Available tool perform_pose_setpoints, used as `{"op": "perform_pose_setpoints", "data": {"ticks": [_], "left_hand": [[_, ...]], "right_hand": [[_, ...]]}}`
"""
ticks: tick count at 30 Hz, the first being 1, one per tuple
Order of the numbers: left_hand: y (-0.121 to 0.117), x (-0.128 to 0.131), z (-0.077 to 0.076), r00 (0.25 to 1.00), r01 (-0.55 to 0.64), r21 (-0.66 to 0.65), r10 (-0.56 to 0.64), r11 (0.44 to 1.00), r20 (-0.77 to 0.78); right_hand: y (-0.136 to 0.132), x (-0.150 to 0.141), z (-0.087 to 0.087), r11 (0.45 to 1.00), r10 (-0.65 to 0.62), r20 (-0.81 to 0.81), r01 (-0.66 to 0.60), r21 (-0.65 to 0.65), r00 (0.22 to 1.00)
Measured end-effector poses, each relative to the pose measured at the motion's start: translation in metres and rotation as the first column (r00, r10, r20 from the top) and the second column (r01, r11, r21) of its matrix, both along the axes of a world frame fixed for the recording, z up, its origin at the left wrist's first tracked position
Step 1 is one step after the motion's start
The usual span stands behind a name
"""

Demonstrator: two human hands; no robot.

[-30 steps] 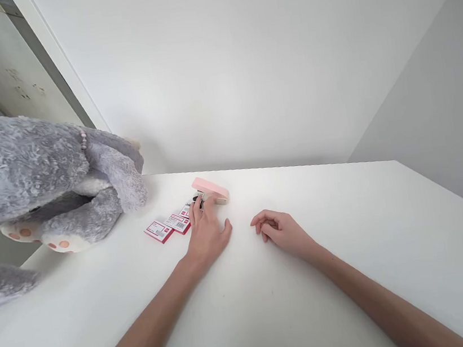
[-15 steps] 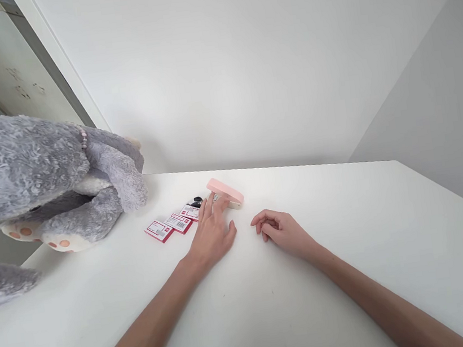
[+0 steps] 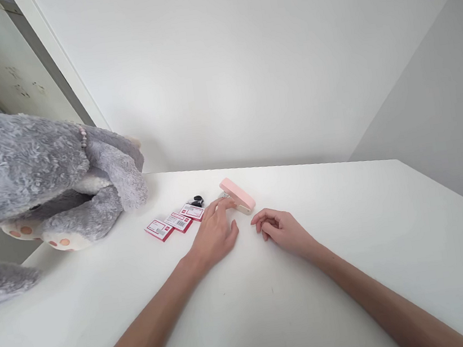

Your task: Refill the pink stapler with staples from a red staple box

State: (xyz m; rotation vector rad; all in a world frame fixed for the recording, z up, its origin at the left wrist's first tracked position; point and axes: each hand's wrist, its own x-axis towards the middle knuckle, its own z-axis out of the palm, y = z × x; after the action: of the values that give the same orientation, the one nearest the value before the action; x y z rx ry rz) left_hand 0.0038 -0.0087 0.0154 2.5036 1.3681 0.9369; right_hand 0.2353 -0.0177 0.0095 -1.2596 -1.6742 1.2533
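Stapler (image 3: pixel 238 195), pink, lies on the white table (image 3: pixel 352 248) beyond both hands, the left hand (image 3: pixel 216 233) flat with fingers (image 3: pixel 222 203) extended, touching its near end without gripping. Right hand (image 3: pixel 284 230) rests just beside, loosely curled, holding nothing. Three red-and-white boxes (image 3: pixel 176 222), a small black object (image 3: pixel 197 201) and a grey plush toy (image 3: pixel 44 175) lie leftward.

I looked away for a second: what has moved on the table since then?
The left hand slid the pink stapler rightward, away from the small black item, toward the right hand. The red boxes, plush toy and right hand stayed put.
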Motion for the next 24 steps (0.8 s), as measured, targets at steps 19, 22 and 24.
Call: {"op": "perform_pose_setpoints", "data": {"ticks": [19,22,24], "left_hand": [[-0.0001,-0.0039,0.0014,0.972,0.199,-0.081,-0.207,0.977,-0.109],[-0.0018,-0.0023,0.0035,0.954,0.269,-0.057,-0.274,0.961,-0.118],[-0.0018,-0.0009,0.0041,0.957,0.27,-0.026,-0.271,0.962,-0.101]], "right_hand": [[-0.0049,-0.0025,0.0045,0.994,-0.083,-0.083,0.088,0.059,0.993],[-0.0078,-0.0028,0.0069,0.964,-0.195,-0.107,0.211,0.161,0.975],[-0.0092,-0.002,0.0082,0.932,-0.267,-0.107,0.285,0.223,0.958]]}}
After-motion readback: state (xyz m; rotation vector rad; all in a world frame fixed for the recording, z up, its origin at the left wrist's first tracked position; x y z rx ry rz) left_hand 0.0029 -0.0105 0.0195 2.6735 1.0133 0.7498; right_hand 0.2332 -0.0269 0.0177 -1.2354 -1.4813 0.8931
